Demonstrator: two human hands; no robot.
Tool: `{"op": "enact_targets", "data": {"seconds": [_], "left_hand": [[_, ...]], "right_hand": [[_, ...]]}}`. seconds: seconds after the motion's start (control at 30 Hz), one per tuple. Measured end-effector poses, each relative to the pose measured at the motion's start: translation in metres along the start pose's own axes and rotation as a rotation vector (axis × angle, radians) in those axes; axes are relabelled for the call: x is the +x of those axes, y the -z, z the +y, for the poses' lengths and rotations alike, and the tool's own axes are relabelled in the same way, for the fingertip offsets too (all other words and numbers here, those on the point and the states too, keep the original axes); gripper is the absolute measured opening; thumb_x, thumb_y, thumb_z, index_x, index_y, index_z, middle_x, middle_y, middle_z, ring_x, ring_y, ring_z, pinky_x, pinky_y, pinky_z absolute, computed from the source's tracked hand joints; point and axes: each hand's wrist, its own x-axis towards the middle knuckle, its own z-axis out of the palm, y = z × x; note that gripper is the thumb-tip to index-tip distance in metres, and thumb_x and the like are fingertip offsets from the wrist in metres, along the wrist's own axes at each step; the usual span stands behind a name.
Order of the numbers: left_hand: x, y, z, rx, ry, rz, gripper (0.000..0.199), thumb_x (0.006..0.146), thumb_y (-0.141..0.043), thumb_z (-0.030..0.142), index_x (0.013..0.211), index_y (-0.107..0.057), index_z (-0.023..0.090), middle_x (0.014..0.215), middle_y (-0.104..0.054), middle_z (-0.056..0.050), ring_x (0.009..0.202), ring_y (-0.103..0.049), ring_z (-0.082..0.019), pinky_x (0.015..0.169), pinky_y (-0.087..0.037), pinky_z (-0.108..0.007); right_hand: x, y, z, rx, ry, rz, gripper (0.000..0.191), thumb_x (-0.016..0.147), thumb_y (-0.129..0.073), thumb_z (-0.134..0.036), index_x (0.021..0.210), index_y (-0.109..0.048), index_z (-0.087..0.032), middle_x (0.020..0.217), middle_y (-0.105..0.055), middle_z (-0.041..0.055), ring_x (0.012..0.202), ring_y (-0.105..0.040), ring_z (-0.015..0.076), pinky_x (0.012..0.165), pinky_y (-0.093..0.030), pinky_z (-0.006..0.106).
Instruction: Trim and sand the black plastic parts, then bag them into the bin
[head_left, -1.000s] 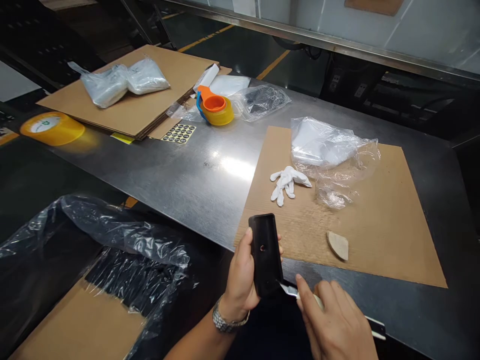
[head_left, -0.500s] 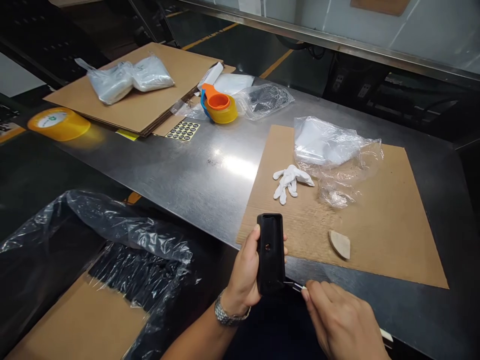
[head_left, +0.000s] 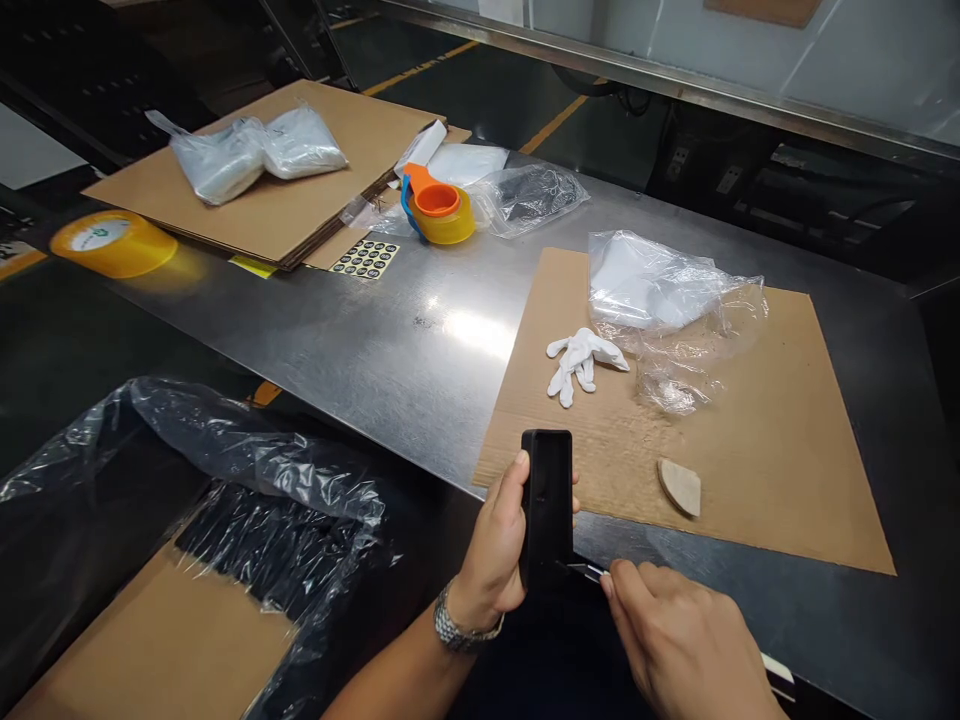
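Observation:
My left hand (head_left: pixel 491 540), with a metal-band watch on the wrist, is wrapped round a black rectangular case (head_left: pixel 549 500). The case is hollow, its open side faces me, and it stands nearly upright in front of the table edge. In my right hand (head_left: pixel 675 630) is a slim craft knife (head_left: pixel 589 571). Its pointed blade lies at the lower right rim of the case; the exact contact is too dark to tell. Part of the pale handle shows behind the right hand.
On a cardboard sheet (head_left: pixel 780 480) lie a white glove (head_left: pixel 581 362), a tan wedge-shaped block (head_left: pixel 680 487) and a clear plastic bag (head_left: pixel 660 290). Farther left are a tape dispenser (head_left: pixel 442 210), a tape roll (head_left: pixel 112 245) and stacked cardboard (head_left: pixel 360 120). A plastic-lined box (head_left: pixel 247 440) stands lower left.
The case has shifted slightly right and turned a little in my left hand, so its inside looks different. The knife blade stays at its lower right rim.

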Motion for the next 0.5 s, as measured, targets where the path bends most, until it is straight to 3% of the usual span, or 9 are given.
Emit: {"op": "enact_targets", "data": {"seconds": [0.2, 0.33, 0.5], "left_hand": [[-0.001, -0.001, 0.000, 0.073, -0.025, 0.003, 0.054, 0.077, -0.048, 0.057, 0.088, -0.065, 0.007, 0.060, -0.062, -0.007, 0.049, -0.055, -0.013, 0.045, -0.043, -0.022], [0.001, 0.001, -0.001, 0.076, -0.018, 0.022, 0.056, 0.076, -0.048, 0.058, 0.090, -0.065, 0.006, 0.061, -0.063, -0.009, 0.050, -0.055, -0.014, 0.046, -0.043, -0.022], [0.004, 0.002, -0.003, -0.036, -0.030, 0.046, 0.049, 0.076, -0.052, 0.054, 0.088, -0.065, 0.009, 0.073, -0.066, -0.009, 0.055, -0.057, -0.014, 0.049, -0.046, -0.023]], "right_hand": [[0.000, -0.001, -0.002, -0.029, 0.015, -0.014, 0.044, 0.096, -0.018, -0.025, 0.062, -0.045, -0.023, 0.044, -0.049, -0.0042, 0.032, -0.049, 0.0133, 0.038, -0.020, 0.027], [-0.003, -0.007, -0.004, -0.045, -0.012, -0.015, 0.045, 0.096, -0.018, -0.025, 0.061, -0.046, -0.023, 0.043, -0.051, -0.0030, 0.031, -0.050, 0.0144, 0.039, -0.018, 0.028], [-0.006, -0.017, 0.001, 0.162, -0.105, -0.216, 0.044, 0.096, -0.019, -0.032, 0.063, -0.046, -0.022, 0.041, -0.050, -0.0038, 0.030, -0.047, 0.0135, 0.040, -0.016, 0.028]]}}
